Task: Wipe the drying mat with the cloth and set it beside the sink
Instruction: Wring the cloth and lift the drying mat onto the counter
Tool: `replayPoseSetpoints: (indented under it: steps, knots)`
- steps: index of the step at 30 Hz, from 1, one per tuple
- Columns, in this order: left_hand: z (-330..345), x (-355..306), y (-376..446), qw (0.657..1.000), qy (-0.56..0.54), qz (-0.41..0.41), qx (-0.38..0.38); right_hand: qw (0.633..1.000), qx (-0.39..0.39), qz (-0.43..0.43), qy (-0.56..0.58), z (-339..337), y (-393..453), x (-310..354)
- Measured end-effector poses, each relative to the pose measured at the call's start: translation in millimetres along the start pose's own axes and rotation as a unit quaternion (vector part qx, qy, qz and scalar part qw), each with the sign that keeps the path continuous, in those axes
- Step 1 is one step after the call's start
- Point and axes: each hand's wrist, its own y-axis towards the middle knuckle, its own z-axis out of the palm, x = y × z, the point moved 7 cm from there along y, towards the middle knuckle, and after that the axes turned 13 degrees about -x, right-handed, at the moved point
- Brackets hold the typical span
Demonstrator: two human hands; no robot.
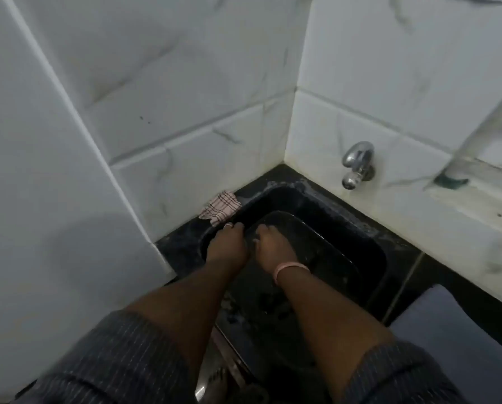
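The drying mat (pixel 319 243) is a dark, rounded rectangular sheet lying tilted inside the black sink (pixel 369 243). My left hand (pixel 229 242), with a ring on one finger, curls over the mat's left corner at the sink's rim. My right hand (pixel 268 247), with a pink band on the wrist, grips the mat's edge just beside it. The cloth (pixel 220 207), checked pink and white, lies crumpled on the black counter at the sink's back left corner, against the wall. Neither hand touches it.
White marble-look tiled walls close in the sink on the left and at the back. A chrome tap (pixel 357 164) sticks out of the right wall above the sink. A grey-blue flat object (pixel 448 330) lies on the counter at lower right.
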Motion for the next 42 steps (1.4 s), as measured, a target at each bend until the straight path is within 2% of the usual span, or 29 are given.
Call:
replayPoseSetpoints:
  steps: [3, 8, 11, 15, 19, 21, 24, 26, 28, 30, 31, 33, 35, 36, 38, 39, 40, 41, 42]
  knots:
    - [-0.4, 32.3, 27.5, 0.999, -0.028, -0.022, 0.004, 0.998, 0.011, 0.04, 0.045, 24.3, 28.4, 14.6]
    - [10.8, 74.8, 63.8, 0.996, -0.05, -0.055, 0.052, 0.964, 0.044, 0.204, 0.163, 79.0, 71.2, 31.0]
    - [31.5, 101.3, 80.5, 0.988, -0.098, -0.076, 0.095, 0.906, 0.048, 0.313, 0.281, 124.6, 89.2, 31.5]
    - [38.3, 116.6, 89.7, 0.971, -0.183, -0.086, 0.127, 0.798, -0.029, 0.407, 0.444, 135.5, 105.5, 48.6]
    - [38.2, 119.4, 93.8, 0.954, -0.248, -0.117, 0.124, 0.704, -0.071, 0.504, 0.495, 149.7, 119.3, 40.4]
    - [35.2, 118.5, 100.5, 0.953, -0.249, -0.122, 0.12, 0.677, -0.052, 0.526, 0.513, 151.2, 123.2, 45.1]
    - [26.2, 119.7, 111.0, 0.953, -0.249, -0.15, 0.087, 0.68, -0.064, 0.506, 0.527, 144.7, 132.7, 46.2]
    - [21.7, 123.1, 112.0, 0.93, -0.283, -0.226, 0.058, 0.67, -0.092, 0.493, 0.547, 134.9, 130.5, 38.2]
    - [21.0, 120.9, 112.5, 0.892, -0.333, -0.303, 0.026, 0.621, -0.106, 0.487, 0.605, 124.9, 121.4, 26.6]
    - [34.7, 106.8, 114.6, 0.815, -0.463, -0.346, 0.036, 0.578, -0.093, 0.464, 0.665, 113.0, 107.2, 13.2]
    - [43.1, 87.2, 113.5, 0.765, -0.536, -0.345, 0.091, 0.57, -0.074, 0.45, 0.683, 106.8, 98.4, 6.3]
    - [55.0, 46.6, 103.1, 0.687, -0.614, -0.316, 0.227, 0.576, -0.014, 0.416, 0.703, 92.5, 78.3, -1.4]
    - [66.1, 14.3, 80.7, 0.624, -0.636, -0.311, 0.33, 0.596, -0.009, 0.407, 0.692, 72.5, 56.4, -15.7]
    - [74.4, 7.6, 72.0, 0.631, -0.622, -0.317, 0.338, 0.622, -0.031, 0.409, 0.666, 64.0, 46.9, -26.4]
    - [89.0, 4.9, 60.9, 0.694, -0.577, -0.339, 0.267, 0.705, -0.095, 0.422, 0.563, 44.2, 27.2, -54.3]
    - [94.5, 6.0, 56.4, 0.717, -0.557, -0.352, 0.226, 0.734, -0.11, 0.428, 0.516, 38.2, 16.7, -67.6]
    - [96.3, 8.6, 54.7, 0.716, -0.558, -0.372, 0.196, 0.754, -0.109, 0.428, 0.487, 35.1, 10.6, -72.3]
    - [99.4, 3.1, 49.4, 0.704, -0.565, -0.389, 0.183, 0.749, -0.105, 0.435, 0.488, 31.3, 0.5, -76.7]
    - [101.6, -4.4, 44.0, 0.697, -0.569, -0.397, 0.179, 0.726, -0.103, 0.445, 0.514, 29.6, -9.8, -81.8]
